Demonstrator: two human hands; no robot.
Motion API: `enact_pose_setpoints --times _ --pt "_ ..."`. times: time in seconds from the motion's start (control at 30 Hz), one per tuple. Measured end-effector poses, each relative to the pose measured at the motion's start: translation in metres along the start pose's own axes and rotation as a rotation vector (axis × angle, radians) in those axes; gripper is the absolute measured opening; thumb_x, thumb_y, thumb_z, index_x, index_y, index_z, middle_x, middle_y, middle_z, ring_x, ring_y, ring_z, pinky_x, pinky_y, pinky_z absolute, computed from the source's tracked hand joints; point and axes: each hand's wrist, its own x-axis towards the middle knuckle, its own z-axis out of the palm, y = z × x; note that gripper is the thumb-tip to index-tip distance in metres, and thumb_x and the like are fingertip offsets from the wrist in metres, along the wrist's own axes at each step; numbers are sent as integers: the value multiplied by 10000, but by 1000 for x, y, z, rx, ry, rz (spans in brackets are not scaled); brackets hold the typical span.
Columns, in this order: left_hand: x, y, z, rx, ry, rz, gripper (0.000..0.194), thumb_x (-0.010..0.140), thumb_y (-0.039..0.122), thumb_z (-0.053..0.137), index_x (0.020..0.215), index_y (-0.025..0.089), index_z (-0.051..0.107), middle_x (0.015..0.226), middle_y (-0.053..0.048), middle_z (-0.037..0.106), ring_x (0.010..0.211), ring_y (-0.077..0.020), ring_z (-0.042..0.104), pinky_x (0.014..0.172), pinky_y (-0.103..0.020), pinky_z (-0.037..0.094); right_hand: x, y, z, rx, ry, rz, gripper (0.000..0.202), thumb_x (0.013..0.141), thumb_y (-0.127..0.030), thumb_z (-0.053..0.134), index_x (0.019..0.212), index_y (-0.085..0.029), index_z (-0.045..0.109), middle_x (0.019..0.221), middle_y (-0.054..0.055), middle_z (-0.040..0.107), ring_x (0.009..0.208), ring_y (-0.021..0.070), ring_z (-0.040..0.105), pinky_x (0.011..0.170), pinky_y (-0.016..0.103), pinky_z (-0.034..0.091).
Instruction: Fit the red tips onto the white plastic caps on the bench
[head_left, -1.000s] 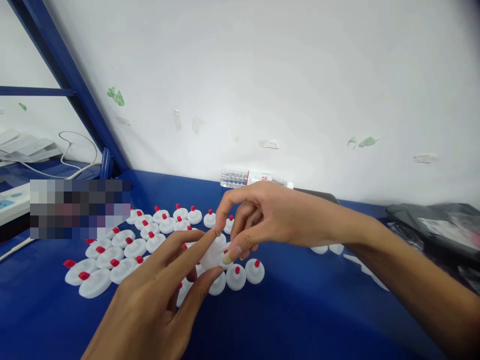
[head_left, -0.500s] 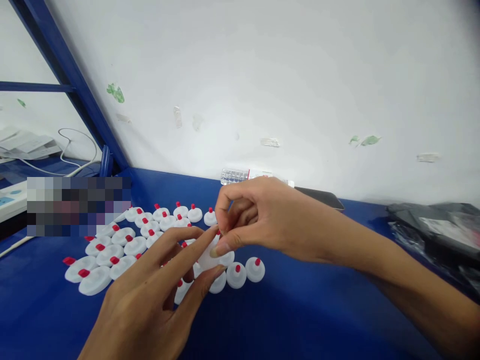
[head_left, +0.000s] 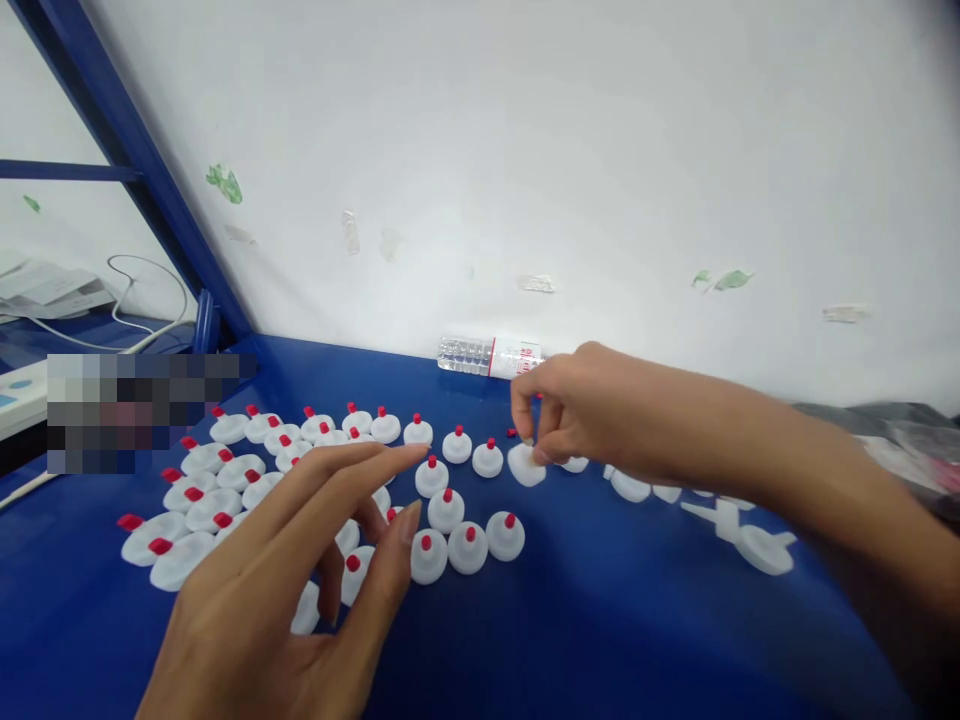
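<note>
Right hand (head_left: 577,400), right of centre: thumb and forefinger pinch small, round, translucent white plastic piece (head_left: 526,466) — fingertip hold probably suits its size. Left hand (head_left: 255,590), lower left: thumb and fingers parted, nothing between, above white plastic discs with red tips (head_left: 469,555). Discs spread from left to centre, red tips mostly up, probably grouped as like parts. Right of centre: loose white plastic pieces (head_left: 765,549). Mid-frame: clear plastic bottle with white-red label (head_left: 466,355), lying near white wall (head_left: 480,120) — likely clear of handwork.
</note>
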Motion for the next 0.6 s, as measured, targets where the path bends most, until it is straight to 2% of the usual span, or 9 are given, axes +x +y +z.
enact_pose_setpoints --times 0.17,0.3,0.4,0.47,0.53,0.6 --pt "-1 -2 1 4 -15 -3 236 982 364 562 1203 370 644 1165 53 636 717 -61 644 537 -159 523 4 4 22 -146 -59 19 162 780 -92 637 874 -219 674 883 45 709 648 153 647 466 231 355" --pt "-2 -2 1 7 -20 -7 212 986 361 550 1172 364 653 1162 53 639 729 -59 636 539 -154 518 7 -4 32 -231 5 -85 122 809 -122 688 896 -208 696 915 68 705 845 214 669 581 260 407" --pt "-3 -3 1 9 -29 -10 220 986 368 549 1181 367 650 1170 56 636 736 -58 630 553 -157 514 8 -8 30 -239 -47 -49 80 829 -240 759 873 -199 706 867 67 710 808 221 671 573 271 400" --pt "-3 -3 1 17 -27 -9 225 985 373 547 1183 363 653 1182 50 636 762 -69 635 562 -164 514 8 -9 24 -255 -63 -16 219 882 -404 731 818 -196 706 794 66 707 709 213 657 534 283 380" --pt "-2 -3 0 33 -24 -5 223 981 378 547 1174 361 658 1186 48 639 770 -77 637 568 -171 513 8 -6 16 -306 9 -1 362 929 -538 642 799 -209 715 722 60 694 645 216 635 523 302 369" --pt "-2 -3 0 48 -23 1 215 976 376 550 1161 363 660 1174 54 646 737 -70 629 566 -178 506 8 1 8 -372 118 57 381 949 -565 594 839 -229 738 705 57 693 619 224 625 530 317 372"
